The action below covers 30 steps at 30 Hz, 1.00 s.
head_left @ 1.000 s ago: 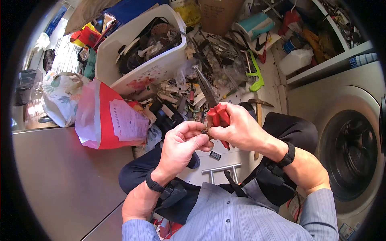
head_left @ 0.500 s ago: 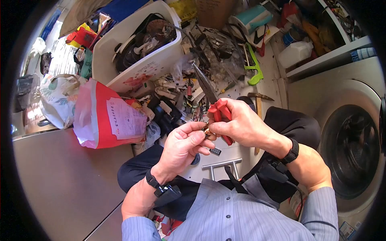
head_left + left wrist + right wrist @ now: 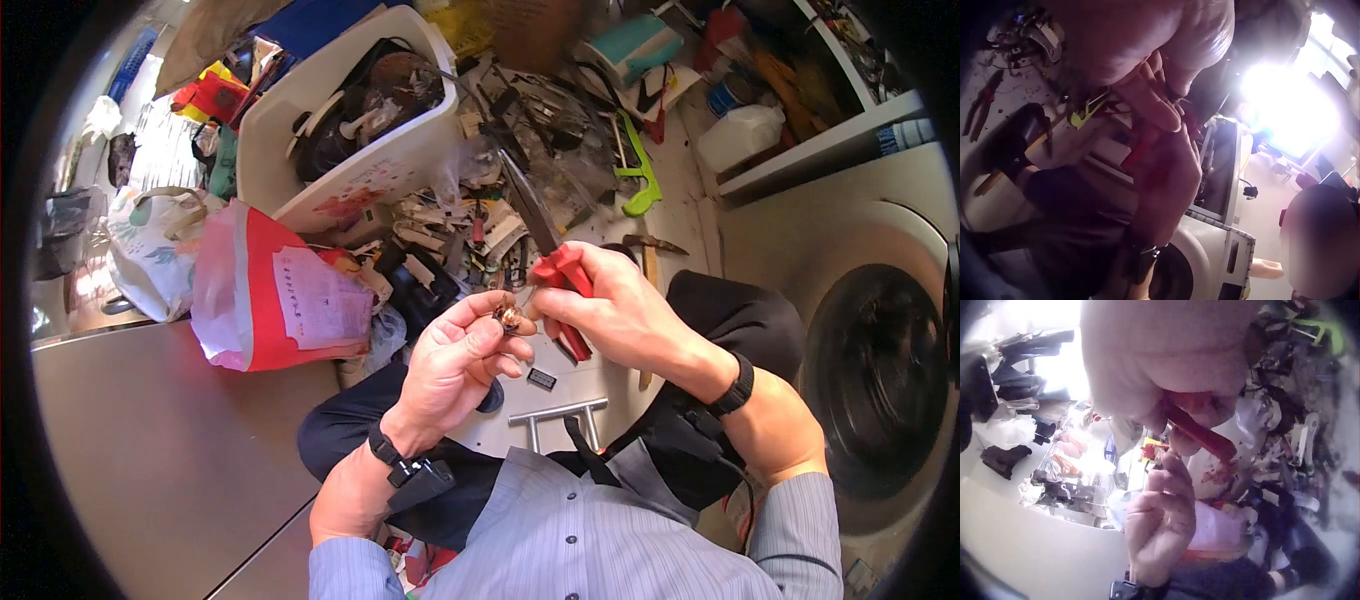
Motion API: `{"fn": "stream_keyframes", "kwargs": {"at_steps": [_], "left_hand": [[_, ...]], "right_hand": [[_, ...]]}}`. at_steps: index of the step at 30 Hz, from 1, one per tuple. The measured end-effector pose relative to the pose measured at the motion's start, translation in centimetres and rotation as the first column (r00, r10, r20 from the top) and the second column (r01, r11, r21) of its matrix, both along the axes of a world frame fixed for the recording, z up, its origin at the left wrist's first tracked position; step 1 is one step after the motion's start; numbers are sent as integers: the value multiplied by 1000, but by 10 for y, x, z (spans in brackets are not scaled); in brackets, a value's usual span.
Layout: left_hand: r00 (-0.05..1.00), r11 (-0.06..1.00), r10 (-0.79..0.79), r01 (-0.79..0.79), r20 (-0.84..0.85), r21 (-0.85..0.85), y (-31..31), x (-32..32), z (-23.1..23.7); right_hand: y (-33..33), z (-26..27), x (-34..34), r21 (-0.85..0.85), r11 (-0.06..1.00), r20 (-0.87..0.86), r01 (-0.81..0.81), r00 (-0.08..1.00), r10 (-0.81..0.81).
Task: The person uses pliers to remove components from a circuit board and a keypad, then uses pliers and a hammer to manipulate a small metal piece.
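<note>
My left hand [image 3: 450, 360] pinches a small coppery part [image 3: 510, 317] with dark edges between thumb and fingertips. Just right of it, my right hand [image 3: 630, 312] grips a pair of pliers with red handles [image 3: 572, 335] and long metal jaws pointing up and away. The right fingertips are close beside the coppery part. One red handle [image 3: 1204, 434] sticks out below the right palm in the right wrist view, with the left hand [image 3: 1160, 519] beneath it. In the left wrist view, the fingers largely hide the small part.
A small black rectangular piece [image 3: 541, 379] and a metal bar handle [image 3: 560, 411] lie on the floor between the legs. A hammer [image 3: 650, 262] is right of them. Scrap [image 3: 490, 235], a white bin [image 3: 350, 170] and a red-and-white bag [image 3: 290, 300] stand ahead; a washing machine [image 3: 860, 250] is at right.
The right hand and pliers have shifted slightly right, away from the left fingertips. More of the coppery part now shows in the left hand, which has stayed nearly in place.
</note>
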State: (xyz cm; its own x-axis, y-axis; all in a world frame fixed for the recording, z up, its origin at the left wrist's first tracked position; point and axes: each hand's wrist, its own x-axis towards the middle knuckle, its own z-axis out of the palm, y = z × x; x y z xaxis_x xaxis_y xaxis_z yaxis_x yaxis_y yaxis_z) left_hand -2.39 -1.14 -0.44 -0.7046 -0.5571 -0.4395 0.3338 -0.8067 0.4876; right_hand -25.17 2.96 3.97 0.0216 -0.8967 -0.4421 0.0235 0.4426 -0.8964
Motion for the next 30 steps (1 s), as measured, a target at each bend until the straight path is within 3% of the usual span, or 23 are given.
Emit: {"fn": "stream_keyframes", "kwargs": {"at_steps": [2, 4, 5, 6, 8, 10, 16, 20, 27, 30], "left_hand": [[1000, 1000, 17, -17, -19, -8, -3, 6, -4], [999, 999, 35, -35, -40, -16, -7, 10, -6], [996, 999, 53, -53, -65, 1, -8, 11, -5], [993, 997, 70, -69, -93, 19, -8, 11, -4], [993, 997, 83, -82, -88, 12, -8, 11, -3], [993, 991, 115, -117, -29, -67, -5, 8, -4], [997, 993, 67, -71, -37, -94, 2, 4, -7], [998, 988, 61, -59, 9, -143, 6, 2, -7], [986, 969, 30, 12, 163, -247, 7, -1, -5], [981, 957, 24, 34, 193, -290, 7, -2, -10]], "right_hand": [[4, 0, -4, 25, 999, -15, -23, 1000, 23], [7, -4, -2, -410, 911, -267, -53, 962, -64], [10, -1, 0, -332, 941, -40, 70, 995, -88], [8, -3, -1, -335, 940, -38, 63, 996, -80], [8, -8, -8, 120, 989, 70, -86, 995, 78], [7, -10, -2, 52, 997, -17, -65, 998, 66], [1, -2, 10, -14, 998, 128, -65, 990, 66], [4, -14, 14, -163, 984, -90, -75, 994, 61], [3, -8, 13, -20, 993, -145, -119, 983, 115], [6, -19, 14, -167, 980, -236, -110, 969, 69]]}}
